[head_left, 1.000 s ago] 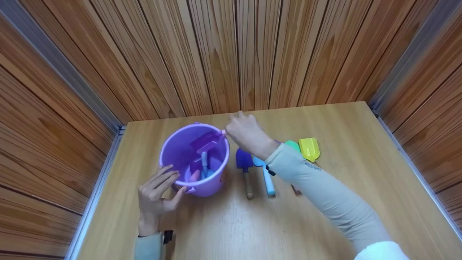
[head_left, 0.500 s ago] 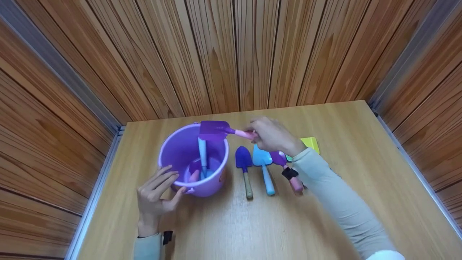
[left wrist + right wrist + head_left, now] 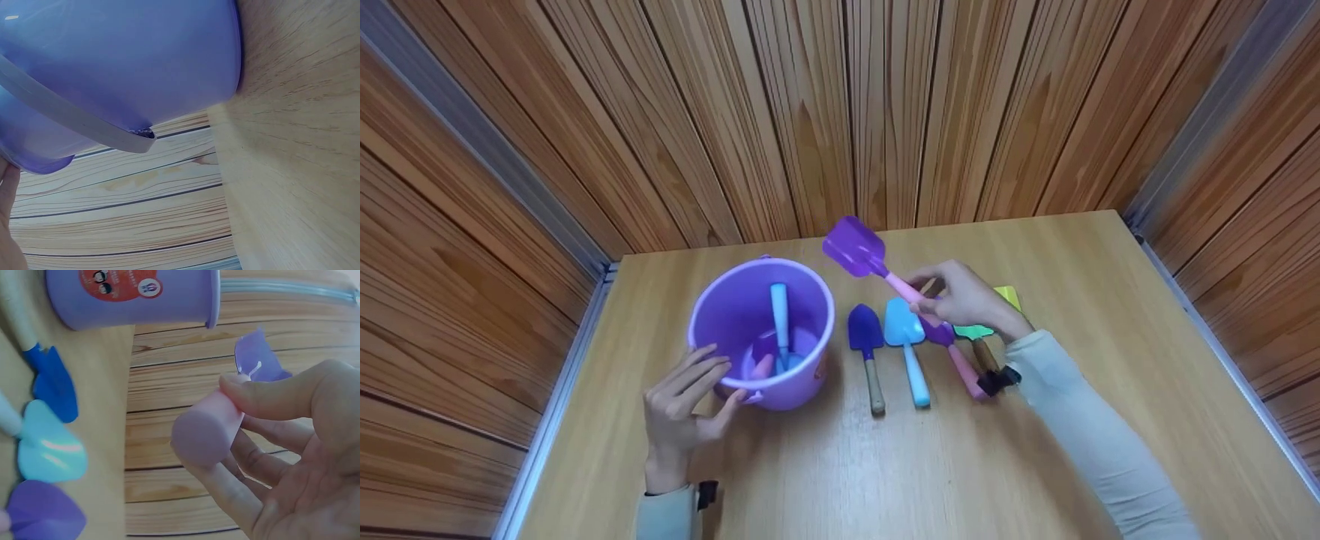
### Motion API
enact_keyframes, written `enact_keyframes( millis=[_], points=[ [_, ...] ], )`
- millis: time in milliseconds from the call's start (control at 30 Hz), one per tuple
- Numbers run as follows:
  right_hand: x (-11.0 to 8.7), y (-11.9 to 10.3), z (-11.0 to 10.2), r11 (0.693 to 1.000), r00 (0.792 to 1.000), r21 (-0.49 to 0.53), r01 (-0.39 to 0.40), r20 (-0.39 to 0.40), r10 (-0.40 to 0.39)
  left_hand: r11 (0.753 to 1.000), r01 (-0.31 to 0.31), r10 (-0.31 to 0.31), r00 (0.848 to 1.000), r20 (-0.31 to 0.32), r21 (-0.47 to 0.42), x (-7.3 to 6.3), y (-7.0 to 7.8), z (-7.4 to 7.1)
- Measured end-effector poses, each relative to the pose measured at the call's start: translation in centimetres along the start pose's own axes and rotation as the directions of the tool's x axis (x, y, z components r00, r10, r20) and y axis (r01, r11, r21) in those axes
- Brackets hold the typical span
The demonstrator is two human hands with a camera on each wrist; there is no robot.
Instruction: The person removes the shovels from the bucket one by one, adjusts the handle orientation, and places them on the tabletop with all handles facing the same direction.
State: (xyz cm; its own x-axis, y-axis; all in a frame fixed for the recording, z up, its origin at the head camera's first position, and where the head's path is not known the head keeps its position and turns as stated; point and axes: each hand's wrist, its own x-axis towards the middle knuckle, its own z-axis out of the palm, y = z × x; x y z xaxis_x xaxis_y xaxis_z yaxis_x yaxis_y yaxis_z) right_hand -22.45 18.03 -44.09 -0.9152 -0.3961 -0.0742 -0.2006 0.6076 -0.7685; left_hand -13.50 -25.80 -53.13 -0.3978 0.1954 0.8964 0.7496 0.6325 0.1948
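My right hand (image 3: 967, 300) pinches the pink handle of a toy shovel (image 3: 855, 247) between thumb and fingers. Its purple blade points up and left, above the table's back edge; in the right wrist view the handle's round end (image 3: 199, 436) faces the camera. A purple bucket (image 3: 802, 394) stands upright at the left. On its near-left rim my left hand (image 3: 679, 412) holds on, fingers over the edge and thumb by the handle lug. Inside the bucket lie a tool with a light blue handle (image 3: 780, 315) and one with a pink handle (image 3: 763, 366).
Right of the bucket, a dark blue trowel (image 3: 866, 330), a light blue shovel (image 3: 905, 322) and a purple one with a pink handle (image 3: 966, 371) lie in a row. Green (image 3: 975, 331) and yellow (image 3: 1009, 295) tools are partly hidden by my right arm. Wood-panelled walls (image 3: 825, 112) enclose the table.
The purple shovel, earlier with its blade inside the bucket, has come up over the rim and moved right in my right hand. My left hand has stayed at the bucket's rim.
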Motion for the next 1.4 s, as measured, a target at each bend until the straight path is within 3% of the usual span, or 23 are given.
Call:
enact_keyframes(
  millis=[367, 700, 933, 1100, 1400],
  points=[
    [-2.3, 4.9, -0.7, 0.983, 0.988, 0.129, -0.134, -0.064, 0.143, 1.0, -0.001, 0.001, 1.0, 0.002, -0.012, -0.1, -0.1, 0.2],
    [-5.4, 9.1, -2.2, 0.939, 0.973, 0.298, -0.171, -0.098, 0.208, 1.0, 0.018, -0.018, 1.0, 0.012, 0.005, 0.2, 0.1, 0.3],
    [-7.0, 11.9, -2.8, 0.917, 0.946, 0.31, -0.251, -0.121, 0.3, 1.0, 0.028, -0.028, 1.0, 0.013, 0.005, 0.1, 0.0, 0.1],
    [-8.4, 13.8, -2.9, 0.885, 0.92, 0.335, -0.323, -0.11, 0.377, 1.0, 0.022, -0.022, 1.0, 0.02, 0.0, -0.1, 0.0, 0.1],
    [-10.4, 15.8, -3.4, 0.866, 0.901, 0.357, -0.35, -0.125, 0.416, 1.0, 0.029, -0.029, 0.999, 0.012, 0.006, -0.1, 0.0, 0.0]
  ],
)
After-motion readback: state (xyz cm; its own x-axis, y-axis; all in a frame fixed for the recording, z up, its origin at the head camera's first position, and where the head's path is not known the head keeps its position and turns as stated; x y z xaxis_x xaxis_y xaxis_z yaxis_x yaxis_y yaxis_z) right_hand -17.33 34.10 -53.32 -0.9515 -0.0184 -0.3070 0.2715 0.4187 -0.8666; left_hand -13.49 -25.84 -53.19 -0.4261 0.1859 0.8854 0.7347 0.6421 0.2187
